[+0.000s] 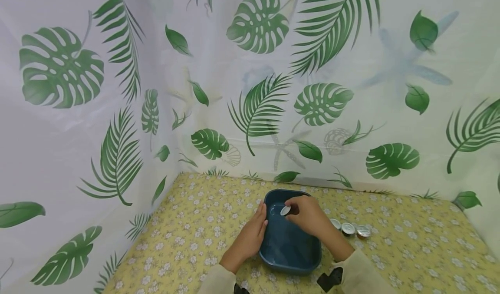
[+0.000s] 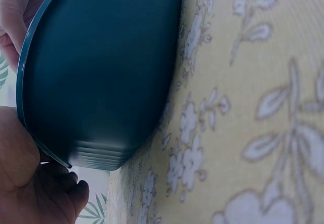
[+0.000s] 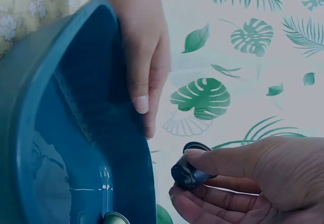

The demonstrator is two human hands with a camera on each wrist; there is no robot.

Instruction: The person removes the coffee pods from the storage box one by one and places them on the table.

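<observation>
A dark coffee capsule [image 3: 187, 172] with a silver lid is pinched between the thumb and fingers of my right hand [image 1: 306, 216]. In the head view that capsule [image 1: 285, 210] is over the far part of a deep blue plastic tub [image 1: 289, 246]. My left hand [image 1: 250, 233] holds the tub's left side, its thumb at the rim and its fingers along the outside. In the right wrist view, the edge of another capsule [image 3: 116, 218] shows low inside the tub. The left wrist view shows the tub's outer wall [image 2: 101, 72] close up, with my left hand [image 2: 30, 168] at its rim.
Right of the tub, three capsules stand in a row with silver lids up, the farthest right one [image 1: 363, 231] brownish below; my right forearm partly covers the nearest. A yellow flowered cloth [image 1: 187, 242] covers the table. Leaf-printed white sheets [image 1: 265, 107] hang behind and at the sides.
</observation>
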